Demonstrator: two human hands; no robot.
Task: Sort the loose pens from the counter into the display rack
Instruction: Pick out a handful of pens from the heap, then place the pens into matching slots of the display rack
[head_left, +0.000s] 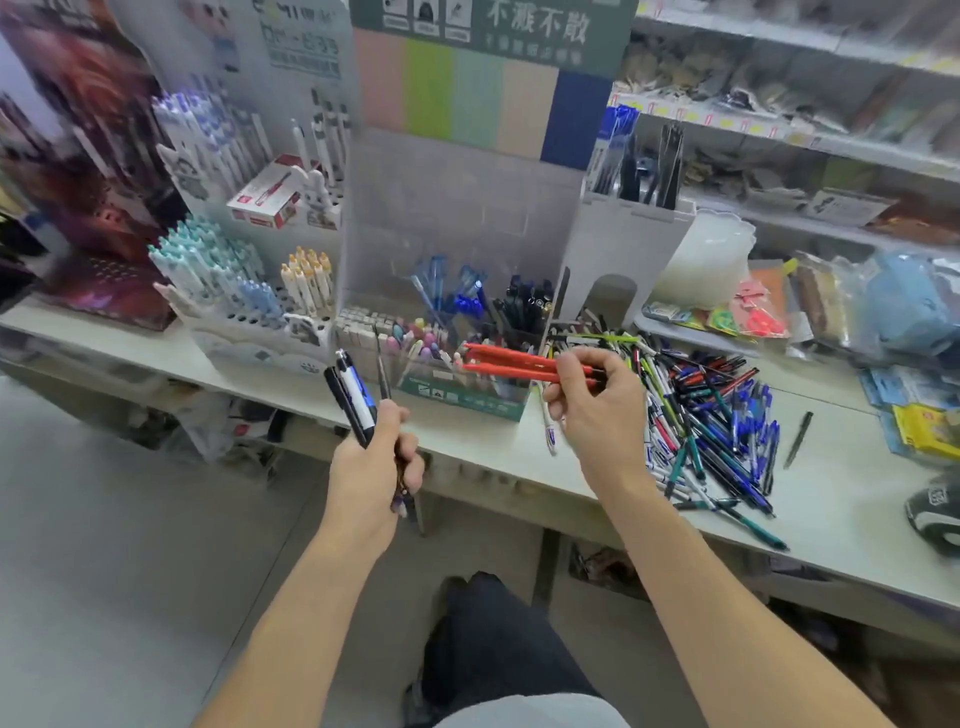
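Note:
My right hand (597, 410) pinches two red pens (511, 364) that point left, their tips over the front of the clear display rack (457, 218). My left hand (376, 462) grips a small bunch of dark pens (353, 397), one with a white and blue barrel, held upright in front of the counter edge. A big heap of loose pens (696, 415), mostly blue, black and red, lies on the counter (831, 525) to the right of my right hand. The rack's compartments hold blue pens (457, 291) and black pens (524, 306).
White racks of pastel pens (223, 270) stand left of the clear rack, and a white holder of dark pens (639, 171) stands to its right. One dark pen (798, 439) lies apart from the heap. Packets crowd the counter's right end. Shelves run behind.

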